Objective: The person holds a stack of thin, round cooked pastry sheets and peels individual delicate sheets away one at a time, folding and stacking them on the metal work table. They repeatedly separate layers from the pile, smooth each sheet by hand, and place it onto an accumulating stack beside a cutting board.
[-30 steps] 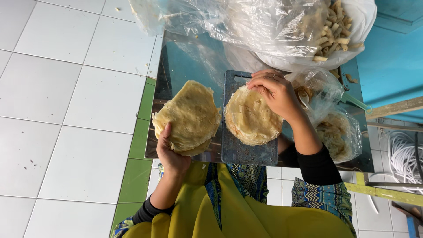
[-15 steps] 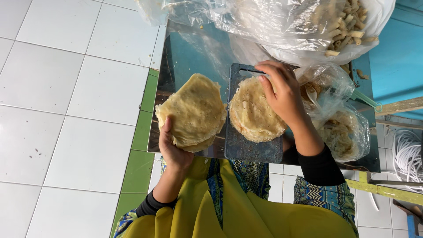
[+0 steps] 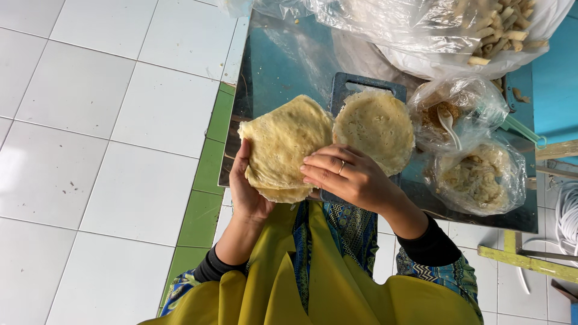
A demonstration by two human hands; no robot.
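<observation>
My left hand (image 3: 248, 191) cradles a stack of thin round yellow wrappers (image 3: 283, 144) from below and the left. My right hand (image 3: 349, 177), with a ring on one finger, rests its fingertips on the right edge of that stack. One single round wrapper (image 3: 376, 123) lies flat on a dark cutting board (image 3: 352, 84) just right of the stack. The board sits on a blue metal table (image 3: 277, 66).
Two open plastic bags sit right of the board: one with brown filling and a white spoon (image 3: 448, 120), one with pale shredded filling (image 3: 478, 177). A big plastic bag of rolled pieces (image 3: 494, 30) lies at the far edge. White tiled floor (image 3: 108, 120) is on the left.
My right hand left the wrapper on the cutting board and came back to the stack held in my left hand. The lone wrapper stays flat on the board.
</observation>
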